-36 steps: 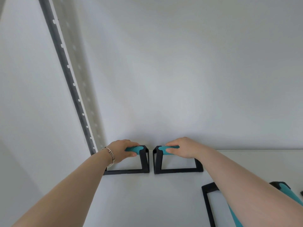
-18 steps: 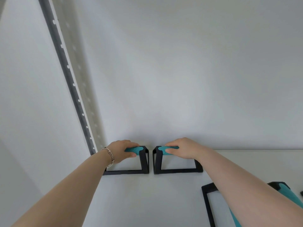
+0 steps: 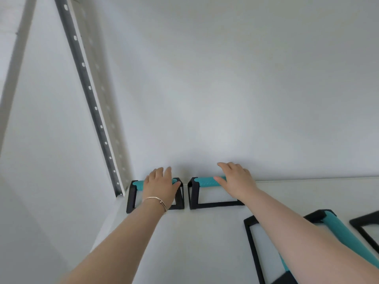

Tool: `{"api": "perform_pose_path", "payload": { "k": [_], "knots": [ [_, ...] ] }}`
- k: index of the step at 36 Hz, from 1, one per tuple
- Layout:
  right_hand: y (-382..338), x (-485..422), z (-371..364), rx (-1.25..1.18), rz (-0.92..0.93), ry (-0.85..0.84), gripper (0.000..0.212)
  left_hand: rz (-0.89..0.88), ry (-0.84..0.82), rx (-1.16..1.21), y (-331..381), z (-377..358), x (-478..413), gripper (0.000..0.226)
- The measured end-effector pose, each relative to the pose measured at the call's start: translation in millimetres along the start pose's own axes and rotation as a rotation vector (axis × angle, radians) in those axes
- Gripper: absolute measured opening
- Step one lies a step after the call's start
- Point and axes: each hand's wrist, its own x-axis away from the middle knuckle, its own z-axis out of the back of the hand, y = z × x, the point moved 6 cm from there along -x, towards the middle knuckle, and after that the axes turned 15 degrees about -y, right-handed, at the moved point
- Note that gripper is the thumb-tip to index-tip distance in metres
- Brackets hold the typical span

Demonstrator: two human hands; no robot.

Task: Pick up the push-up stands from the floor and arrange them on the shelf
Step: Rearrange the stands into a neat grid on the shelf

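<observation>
The white shelf (image 3: 205, 242), set against the wall (image 3: 225, 78) with a perforated rail (image 3: 90, 89) in the left corner, carries two stands upright side by side at the back, the left stand (image 3: 133, 193) tucked by the rail and the right stand (image 3: 196, 193) just beside it. Nearer, under the right forearm, lies a third stand (image 3: 336, 226), with part of a fourth (image 3: 361, 228) at the right edge. Half a second ago both hands gripped the teal bars; now the left hand (image 3: 162, 185) and right hand (image 3: 235, 179) have opened, fingers spread and only resting on them, so this pair looks placed and released.
</observation>
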Motion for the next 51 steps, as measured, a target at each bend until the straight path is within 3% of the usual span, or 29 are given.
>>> {"api": "perform_pose_path", "payload": {
  "k": [4, 10, 14, 21, 28, 37, 44, 51],
  "knots": [
    [16.6, 49.2, 21.9, 0.05, -0.098, 0.132, 0.057, -0.014, 0.046, 0.088, 60.0, 4.2, 41.3, 0.055],
    [71.5, 135.1, 46.2, 0.057, -0.274, 0.171, 0.065, -0.162, -0.061, 0.119, 160.1, -2.4, 98.9, 0.06],
    [115.5, 186.0, 46.8, 0.01, -0.439, 0.142, 0.069, -0.216, -0.154, 0.156, 211.3, -13.7, 124.1, 0.065],
    [163.5, 231.2, 24.0, -0.11, -0.616, 0.015, 0.063, -0.075, -0.404, 0.28, 260.0, -44.4, 133.2, 0.083],
    [186.3, 230.9, -1.0, -0.356, -0.571, -0.103, 0.059, 0.031, -0.4, 0.331, 273.7, -59.5, 137.4, 0.08],
    [199.0, 217.0, -13.1, -0.331, -0.524, -0.089, 0.054, 0.124, -0.345, 0.349, 274.6, -62.3, 141.2, 0.072],
    [190.7, 208.0, -13.1, -0.325, -0.368, -0.117, 0.045, 0.082, -0.293, 0.243, 251.8, -50.8, 143.0, 0.052],
    [155.2, 196.1, 0.1, -0.359, -0.184, -0.087, 0.044, -0.024, -0.24, 0.1, 181.5, -18.9, 148.5, 0.037]
  ]
}}
